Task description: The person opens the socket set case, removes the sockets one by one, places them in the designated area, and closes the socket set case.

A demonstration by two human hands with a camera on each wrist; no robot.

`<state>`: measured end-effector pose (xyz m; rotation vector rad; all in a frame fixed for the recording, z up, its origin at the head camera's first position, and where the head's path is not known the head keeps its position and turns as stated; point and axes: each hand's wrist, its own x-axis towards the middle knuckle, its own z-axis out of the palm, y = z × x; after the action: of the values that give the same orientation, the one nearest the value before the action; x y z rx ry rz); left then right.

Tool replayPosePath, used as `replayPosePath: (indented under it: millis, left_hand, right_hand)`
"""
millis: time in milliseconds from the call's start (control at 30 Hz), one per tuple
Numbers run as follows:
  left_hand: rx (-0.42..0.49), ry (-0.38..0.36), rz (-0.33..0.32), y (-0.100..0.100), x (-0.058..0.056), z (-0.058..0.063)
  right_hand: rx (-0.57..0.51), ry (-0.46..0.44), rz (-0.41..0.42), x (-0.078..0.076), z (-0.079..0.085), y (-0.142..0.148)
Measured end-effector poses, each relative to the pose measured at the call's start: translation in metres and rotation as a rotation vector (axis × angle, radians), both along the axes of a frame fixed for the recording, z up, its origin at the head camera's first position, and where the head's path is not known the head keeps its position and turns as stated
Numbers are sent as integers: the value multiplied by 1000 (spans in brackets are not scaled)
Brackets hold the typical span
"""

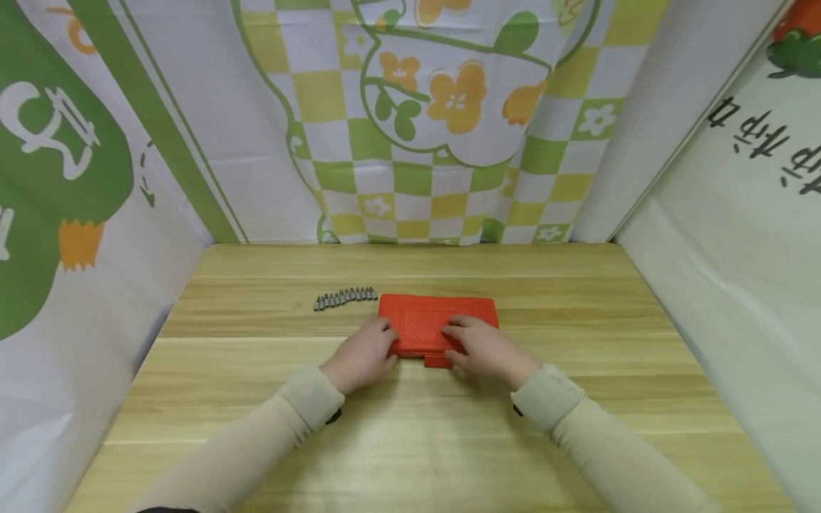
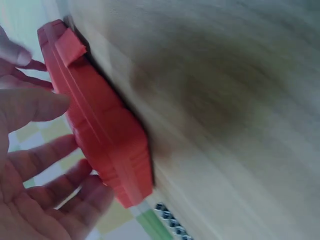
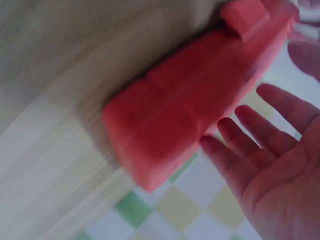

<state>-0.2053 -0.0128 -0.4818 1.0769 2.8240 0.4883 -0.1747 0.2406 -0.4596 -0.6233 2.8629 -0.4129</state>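
Observation:
A flat red plastic case (image 1: 417,325) lies on the wooden table, its lid down and its latch tab (image 1: 437,361) sticking out at the front. My left hand (image 1: 364,354) is at the case's left end, fingers spread and loosely bent, touching the edge. Over the front right part hovers or rests my right hand (image 1: 487,349); contact is hard to tell. Its fingers look nearly straight in the right wrist view, beside the case's upper face (image 3: 200,115). Left of the case, short grey metal bits (image 1: 346,298) stand in a slanting row.
The wooden table (image 1: 423,456) reaches back to a checkered, flower-printed cloth (image 1: 410,192). White printed sheets hang at the left (image 1: 83,356) and right (image 1: 718,271) sides. The row of bits stands close to the case's back left corner.

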Motion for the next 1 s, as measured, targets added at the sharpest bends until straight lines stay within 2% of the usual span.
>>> replayPosePath:
  millis: [100, 300, 467, 600, 700, 833, 1000]
  left_hand:
    - [-43, -1, -23, 6, 1, 1]
    - [-201, -29, -78, 19, -2, -4]
    - [-284, -16, -71, 33, -5, -13]
    - [-333, 5, -51, 44, -8, -17]
    - [-385, 35, -41, 51, -9, -17]
    - [-444, 93, -33, 59, -8, -10]
    - [-506, 188, -16, 65, -7, -8]
  right_hand:
    - [97, -13, 15, 5, -3, -10]
    - [198, 98, 32, 5, -14, -15]
    - [256, 111, 40, 4, -22, -17]
    - [257, 120, 1, 3, -25, -20]
    - [264, 112, -39, 2, -28, -23]
    - [268, 88, -77, 1, -29, -27]
    - [319, 119, -54, -3, -31, -33]
